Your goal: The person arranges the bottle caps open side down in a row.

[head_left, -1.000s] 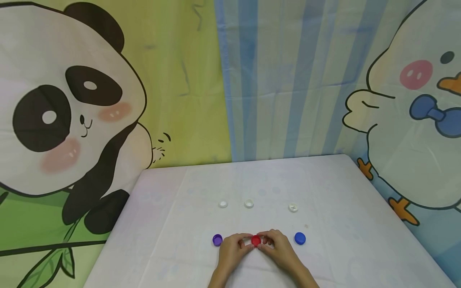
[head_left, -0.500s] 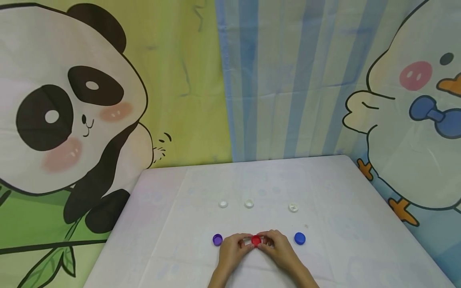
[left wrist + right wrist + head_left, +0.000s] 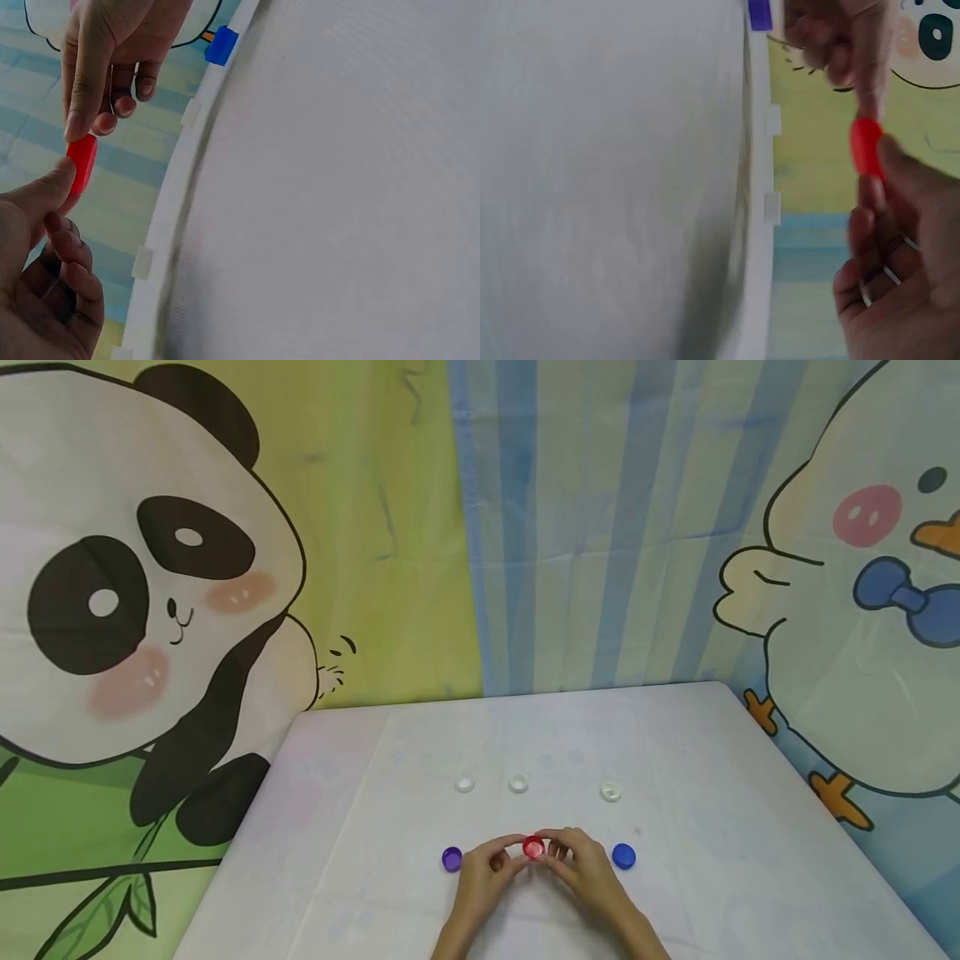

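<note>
Both hands pinch one red bottle cap between thumbs and fingers. My left hand grips its left side and my right hand its right side. In the head view a paler middle shows inside its red rim. Both wrist views show the red cap raised off the tabletop, seen edge-on against the curtain. Just left of my left hand lies a purple cap, hollow side up. To the right of my right hand sits a blue cap.
Farther back on the white-covered table lie a white round piece, a ring-like white piece and another white round piece, in a loose row. Behind the table hang a striped curtain and a panda-printed cloth.
Both hands have raised the red cap from the table and moved it slightly away from me. It has tilted, so its paler middle now shows. The other caps stay put.
</note>
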A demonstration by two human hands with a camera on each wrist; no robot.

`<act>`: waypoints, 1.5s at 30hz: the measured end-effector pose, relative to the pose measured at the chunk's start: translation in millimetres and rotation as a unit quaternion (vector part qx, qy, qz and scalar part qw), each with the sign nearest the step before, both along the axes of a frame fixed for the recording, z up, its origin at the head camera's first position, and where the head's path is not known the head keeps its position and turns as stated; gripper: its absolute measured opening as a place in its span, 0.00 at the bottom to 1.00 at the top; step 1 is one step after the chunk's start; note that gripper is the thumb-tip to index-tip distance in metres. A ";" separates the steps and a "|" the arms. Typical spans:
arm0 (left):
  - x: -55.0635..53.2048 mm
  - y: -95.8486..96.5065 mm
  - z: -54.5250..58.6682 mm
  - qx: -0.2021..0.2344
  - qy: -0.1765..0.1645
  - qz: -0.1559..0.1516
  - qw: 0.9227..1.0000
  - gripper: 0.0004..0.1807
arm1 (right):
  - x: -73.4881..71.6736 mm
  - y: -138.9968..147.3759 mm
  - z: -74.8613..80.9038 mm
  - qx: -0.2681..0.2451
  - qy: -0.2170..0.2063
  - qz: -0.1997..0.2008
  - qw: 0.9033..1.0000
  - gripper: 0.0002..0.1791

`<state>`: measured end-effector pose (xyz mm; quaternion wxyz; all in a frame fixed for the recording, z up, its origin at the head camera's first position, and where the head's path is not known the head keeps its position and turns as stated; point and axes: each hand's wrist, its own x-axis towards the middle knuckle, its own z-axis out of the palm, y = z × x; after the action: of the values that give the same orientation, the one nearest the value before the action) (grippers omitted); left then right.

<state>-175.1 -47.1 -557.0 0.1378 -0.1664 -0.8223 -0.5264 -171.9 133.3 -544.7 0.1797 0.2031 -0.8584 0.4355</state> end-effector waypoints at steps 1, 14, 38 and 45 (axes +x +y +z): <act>1.1 0.1 4.3 0.006 0.005 -0.002 1.000 0.14 | 1.4 0.1 4.5 0.000 0.002 0.000 1.000 0.16; 15.8 -0.5 70.7 0.080 0.070 -0.062 0.992 0.13 | 26.8 1.7 79.1 0.017 0.088 0.009 0.996 0.18; 29.9 2.9 98.5 0.172 -0.059 -0.082 0.980 0.15 | 33.3 1.6 93.0 -0.003 0.195 0.009 0.981 0.24; 30.7 2.0 104.3 0.268 -0.195 -0.073 0.941 0.16 | 30.7 1.9 88.3 -0.003 0.218 0.006 0.976 0.24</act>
<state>-144.5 -45.1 -452.7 -0.0245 -0.0776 -0.6475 -0.7578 -141.2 135.1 -456.4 0.3609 0.2976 -0.7961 0.3839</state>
